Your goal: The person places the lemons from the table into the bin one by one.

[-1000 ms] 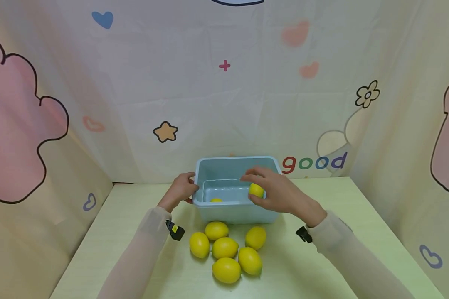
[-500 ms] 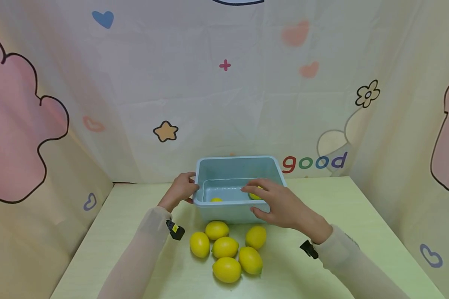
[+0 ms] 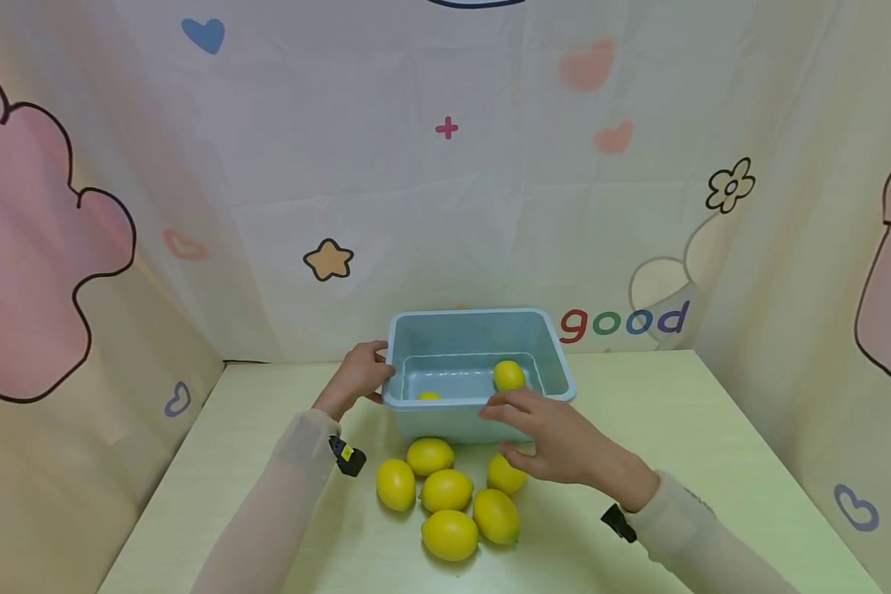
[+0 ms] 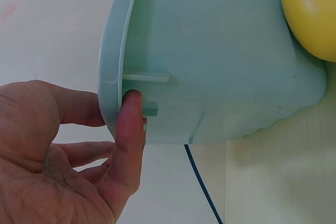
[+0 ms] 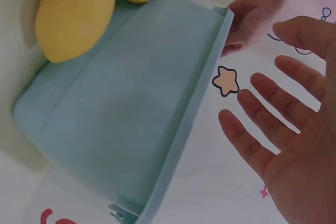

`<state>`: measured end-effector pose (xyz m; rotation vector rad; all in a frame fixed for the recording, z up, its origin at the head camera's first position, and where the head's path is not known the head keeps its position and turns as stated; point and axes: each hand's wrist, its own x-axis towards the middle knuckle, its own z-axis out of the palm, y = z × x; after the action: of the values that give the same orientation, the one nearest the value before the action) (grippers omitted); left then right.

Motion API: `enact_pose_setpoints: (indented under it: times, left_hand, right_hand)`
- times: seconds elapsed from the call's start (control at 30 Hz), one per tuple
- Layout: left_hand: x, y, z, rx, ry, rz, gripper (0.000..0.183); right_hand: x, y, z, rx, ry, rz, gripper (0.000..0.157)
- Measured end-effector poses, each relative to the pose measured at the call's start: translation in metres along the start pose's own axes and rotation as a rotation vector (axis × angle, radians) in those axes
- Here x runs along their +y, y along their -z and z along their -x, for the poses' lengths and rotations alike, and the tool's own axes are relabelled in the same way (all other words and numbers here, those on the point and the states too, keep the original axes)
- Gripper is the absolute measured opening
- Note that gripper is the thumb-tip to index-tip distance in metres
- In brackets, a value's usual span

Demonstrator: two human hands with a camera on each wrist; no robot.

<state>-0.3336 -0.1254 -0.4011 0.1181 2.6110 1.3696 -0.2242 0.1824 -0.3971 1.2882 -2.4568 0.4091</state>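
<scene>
On my screens the bin (image 3: 460,422) stood upright, pale blue, rectangular, with rounded corners and a lipped rim. The lemons were bright yellow and smooth, with slightly pointed ends. Inside the bin I counted two: one lemon (image 3: 508,374) towards its right end in plain sight, and another lemon (image 3: 428,396) near its front left corner, mostly hidden by the front wall. Six more lay in front of the bin on the pale table (image 3: 653,404), loosely clustered; the back lemon (image 3: 430,456) was just beside its front wall.

I saw the left hand (image 3: 358,375) gripping the bin's rim at its left end, fingers and thumb curled around the edge. The right hand (image 3: 557,433) was well open at the bin's front right, fingers loosely bent and spread, gripping nothing; it partly covered one lemon (image 3: 505,474) in front of the bin. Behind the bin hung a printed backdrop (image 3: 445,206).
</scene>
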Motion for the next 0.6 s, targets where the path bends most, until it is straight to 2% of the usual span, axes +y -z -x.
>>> enact_pose_setpoints:
  times: [0.3,0.47,0.6]
  left_hand:
    - [0.000,0.000,-0.001,0.006,0.004,0.001,0.056]
    - [-0.003,0.000,-0.002,0.000,0.003,0.004,0.055]
    - [-0.003,0.000,-0.003,0.001,0.003,0.002,0.055]
  right_hand:
    - [-0.002,-0.012,0.004,-0.176,-0.072,0.001,0.043]
    - [0.000,-0.020,0.008,-0.185,-0.047,0.022,0.044]
    - [0.004,-0.027,0.012,-0.191,-0.063,0.016,0.046]
